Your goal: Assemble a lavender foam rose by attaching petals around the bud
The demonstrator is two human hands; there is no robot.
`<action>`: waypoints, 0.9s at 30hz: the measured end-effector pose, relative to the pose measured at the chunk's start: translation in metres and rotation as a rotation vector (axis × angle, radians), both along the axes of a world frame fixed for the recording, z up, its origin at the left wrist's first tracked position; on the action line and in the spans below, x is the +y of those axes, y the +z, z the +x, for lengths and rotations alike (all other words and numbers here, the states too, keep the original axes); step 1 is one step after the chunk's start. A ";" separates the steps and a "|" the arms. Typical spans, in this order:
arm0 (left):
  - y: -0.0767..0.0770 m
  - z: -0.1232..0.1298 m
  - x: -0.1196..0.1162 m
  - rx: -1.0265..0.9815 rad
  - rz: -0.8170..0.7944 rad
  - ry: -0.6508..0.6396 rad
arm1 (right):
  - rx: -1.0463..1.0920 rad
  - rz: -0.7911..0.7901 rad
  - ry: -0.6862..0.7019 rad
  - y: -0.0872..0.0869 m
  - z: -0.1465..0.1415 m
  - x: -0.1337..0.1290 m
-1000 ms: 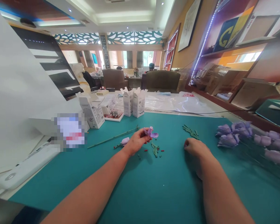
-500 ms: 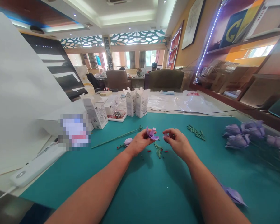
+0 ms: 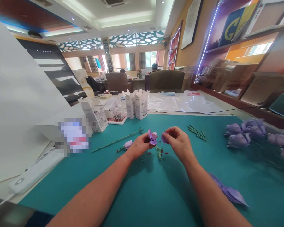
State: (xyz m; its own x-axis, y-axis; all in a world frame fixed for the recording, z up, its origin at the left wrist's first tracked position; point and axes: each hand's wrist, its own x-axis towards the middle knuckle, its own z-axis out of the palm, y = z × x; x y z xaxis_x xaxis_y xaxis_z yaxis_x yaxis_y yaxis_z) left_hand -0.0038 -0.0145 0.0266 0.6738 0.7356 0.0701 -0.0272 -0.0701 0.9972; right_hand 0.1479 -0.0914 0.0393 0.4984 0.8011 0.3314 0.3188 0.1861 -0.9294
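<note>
Head view, left to right: white boxes [image 3: 94,115], a green stem [image 3: 115,140] on the teal mat [image 3: 142,189]; left hand [image 3: 138,146] pinches a half-built purple flower [image 3: 152,137]; right hand [image 3: 180,142] nips a loose petal [image 3: 164,137] just beside. Petals look light, soft, best held by edges. Finished flowers [image 3: 243,134] lie far right

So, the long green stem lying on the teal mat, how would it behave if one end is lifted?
The green stem is long and very thin, so it probably feels light and may sag or bend. It lies flat on the mat and looks round, so a sideways push could roll it. Its stiffness cannot be told.
</note>
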 end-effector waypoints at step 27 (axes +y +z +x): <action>-0.001 -0.001 0.003 0.027 0.143 -0.001 | -0.026 -0.103 -0.024 0.011 -0.006 -0.009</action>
